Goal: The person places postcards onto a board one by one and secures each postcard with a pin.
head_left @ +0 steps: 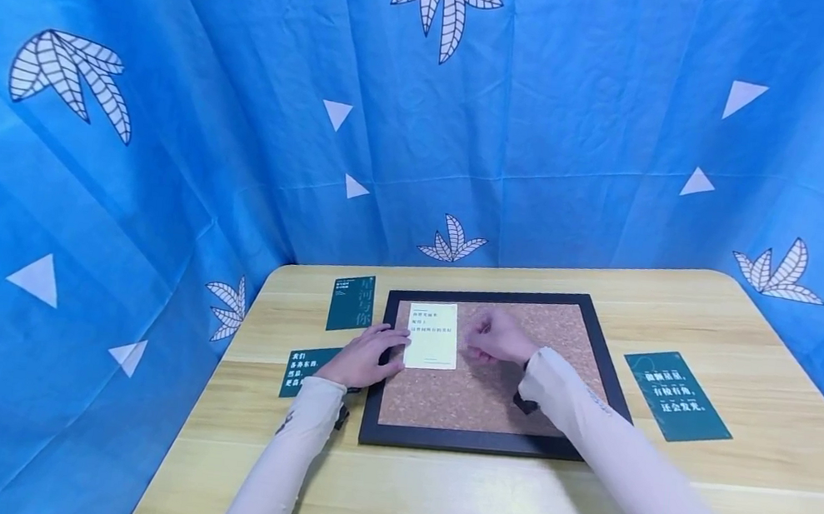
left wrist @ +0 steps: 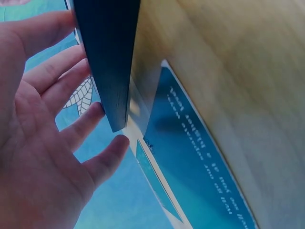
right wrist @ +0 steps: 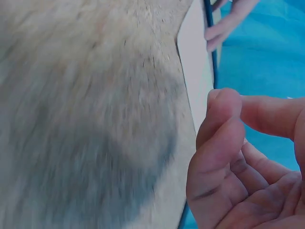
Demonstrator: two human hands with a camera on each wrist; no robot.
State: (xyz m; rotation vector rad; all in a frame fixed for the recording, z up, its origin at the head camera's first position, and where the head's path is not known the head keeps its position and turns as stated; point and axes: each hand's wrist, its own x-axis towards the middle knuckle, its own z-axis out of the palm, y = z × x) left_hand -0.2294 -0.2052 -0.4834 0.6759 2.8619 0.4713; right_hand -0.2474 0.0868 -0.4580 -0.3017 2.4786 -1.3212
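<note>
A cork board [head_left: 434, 402] in a black frame [head_left: 468, 440] lies on the table. On its upper left part is a pale yellow card [head_left: 431, 347] with printed lines. My left hand [head_left: 367, 357] rests at the frame's left side, fingers spread, with fingertips by the card's left edge. In the left wrist view, those fingers [left wrist: 66, 62] look loosely extended along the dark frame. Just right of the card, my right hand [head_left: 500, 337] hovers over the cork. Its thumb and forefinger tips [right wrist: 224, 102] meet, other fingers curled; nothing shows between them.
Dark green printed cards lie around the board: one at upper left [head_left: 351, 302], one at lower left [head_left: 302, 367] partly behind the left hand, one at right [head_left: 678, 396]. A blue patterned curtain [head_left: 545, 137] hangs behind the wooden table [head_left: 469, 506].
</note>
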